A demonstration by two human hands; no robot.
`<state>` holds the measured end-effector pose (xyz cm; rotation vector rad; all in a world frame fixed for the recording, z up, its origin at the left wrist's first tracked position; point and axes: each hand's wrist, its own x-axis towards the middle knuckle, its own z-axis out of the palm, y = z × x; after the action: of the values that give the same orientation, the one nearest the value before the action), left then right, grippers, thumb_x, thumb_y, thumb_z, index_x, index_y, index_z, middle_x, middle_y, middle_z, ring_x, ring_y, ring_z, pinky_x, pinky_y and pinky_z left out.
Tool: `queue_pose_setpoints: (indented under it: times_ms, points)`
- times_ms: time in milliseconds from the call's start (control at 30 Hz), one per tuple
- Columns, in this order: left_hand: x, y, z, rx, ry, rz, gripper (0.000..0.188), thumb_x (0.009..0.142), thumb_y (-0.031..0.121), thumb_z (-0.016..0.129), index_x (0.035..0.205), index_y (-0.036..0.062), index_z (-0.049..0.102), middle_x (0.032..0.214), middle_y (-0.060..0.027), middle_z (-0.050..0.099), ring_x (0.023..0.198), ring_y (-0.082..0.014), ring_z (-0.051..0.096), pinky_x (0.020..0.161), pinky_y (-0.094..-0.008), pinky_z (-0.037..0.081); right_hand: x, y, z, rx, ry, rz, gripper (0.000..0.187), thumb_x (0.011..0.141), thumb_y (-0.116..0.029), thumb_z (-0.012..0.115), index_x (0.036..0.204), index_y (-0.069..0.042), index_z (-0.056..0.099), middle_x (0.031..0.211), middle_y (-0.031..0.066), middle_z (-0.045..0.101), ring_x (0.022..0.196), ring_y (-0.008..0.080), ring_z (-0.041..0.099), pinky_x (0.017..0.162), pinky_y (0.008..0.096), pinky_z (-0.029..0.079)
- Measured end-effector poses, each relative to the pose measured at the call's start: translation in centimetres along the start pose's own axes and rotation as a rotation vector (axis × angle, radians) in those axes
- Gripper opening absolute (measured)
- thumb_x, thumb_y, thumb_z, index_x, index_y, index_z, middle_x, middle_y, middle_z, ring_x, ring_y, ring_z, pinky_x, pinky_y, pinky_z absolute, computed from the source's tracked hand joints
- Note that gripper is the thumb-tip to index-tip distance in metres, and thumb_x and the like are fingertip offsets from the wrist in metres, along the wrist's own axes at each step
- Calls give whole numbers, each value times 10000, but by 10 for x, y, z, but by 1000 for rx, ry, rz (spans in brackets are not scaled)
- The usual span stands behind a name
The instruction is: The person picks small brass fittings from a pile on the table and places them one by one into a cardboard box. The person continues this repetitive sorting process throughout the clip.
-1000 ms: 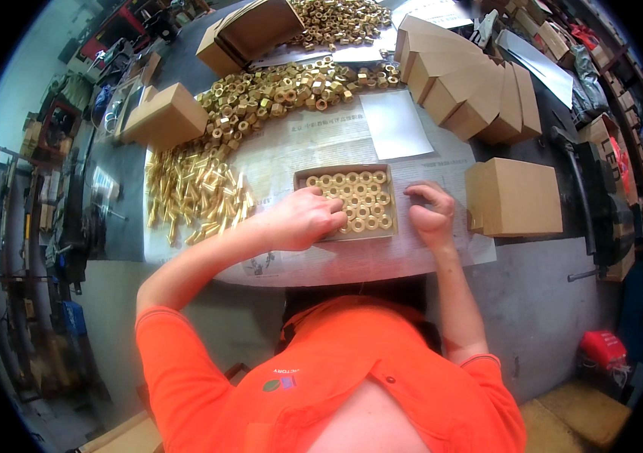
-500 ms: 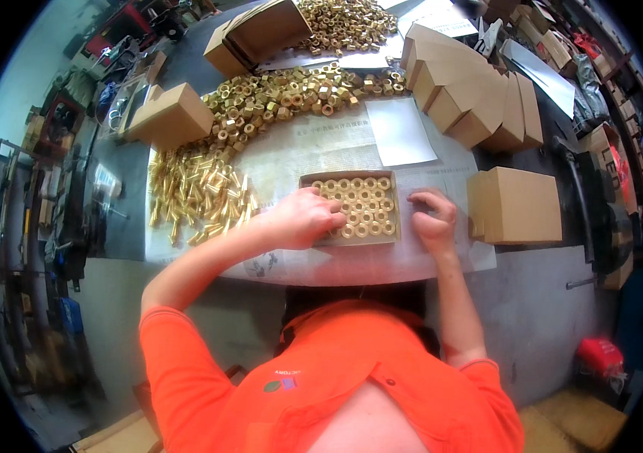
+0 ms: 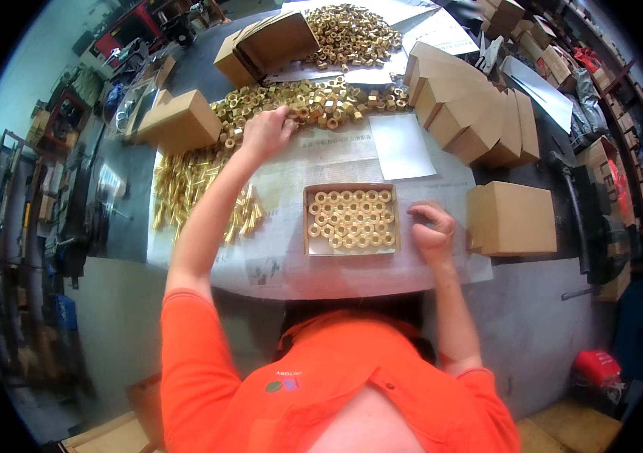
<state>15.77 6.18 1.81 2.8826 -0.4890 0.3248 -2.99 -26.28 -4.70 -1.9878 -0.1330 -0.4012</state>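
Observation:
A shallow cardboard box [image 3: 350, 253] lies in front of me, with rows of brass hex nuts [image 3: 352, 219] standing on end inside. Its near left corner shows bare bottom. My left hand [image 3: 267, 131] reaches to the near edge of a heap of loose brass nuts [image 3: 336, 104], fingers bent together against the nuts; whatever they pinch is hidden. Beside the box, apart from its right wall, my right hand [image 3: 433, 232] rests with curled fingers, and I cannot make out what is in them, if anything. Slender brass fittings [image 3: 204, 185] are piled left of the box.
Paper sheeting [image 3: 284, 268] covers the table. A white sheet [image 3: 402, 147] lies beyond the box. Closed cartons [image 3: 514, 219] stand at the right, with a fanned row of cartons [image 3: 461, 106] behind. Another carton [image 3: 182, 121] is at the left, and an open one [image 3: 272, 47] at the back.
My left hand has moved from the box up and leftward to the nut heap, uncovering the box's left side. My right hand has stayed beside the box.

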Motion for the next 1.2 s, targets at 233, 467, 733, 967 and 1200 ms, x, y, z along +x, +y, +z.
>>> queue_pose_setpoints:
  times_ms: [233,467,733,967,1200]
  points:
    - [4,-3,31,172,8,15,206,824,278,631,882,80,634,775,-152,671,770,-332,668,661,-462,532,-3,3,-1,-7,-1,10,270,622,-10,526,848,14,671,893,136,668,842,254,643,783,308,505]
    - [-13,-15,46,161,34,34,193,796,248,635,852,63,633,823,-131,669,783,-322,662,672,-451,532,-1,-1,1,7,13,7,264,611,-8,526,835,22,664,880,145,667,838,262,641,780,309,503]
    - [-19,-6,48,89,66,-80,193,792,253,652,887,86,666,830,-140,680,793,-325,663,699,-454,536,-1,0,-1,15,20,-22,267,608,-1,525,834,23,665,879,147,668,833,266,643,780,309,504]
    - [-32,-5,21,-130,-12,-30,210,762,187,697,924,55,699,790,-150,677,747,-309,657,671,-408,518,-1,1,3,42,30,0,264,610,13,519,828,26,668,878,139,670,836,249,646,779,300,505]
    - [-103,57,-54,-526,-333,465,158,756,20,691,908,60,695,831,-103,671,687,-247,655,588,-315,505,-2,0,-1,27,25,26,257,614,5,522,825,29,668,874,137,668,817,244,642,774,296,505]
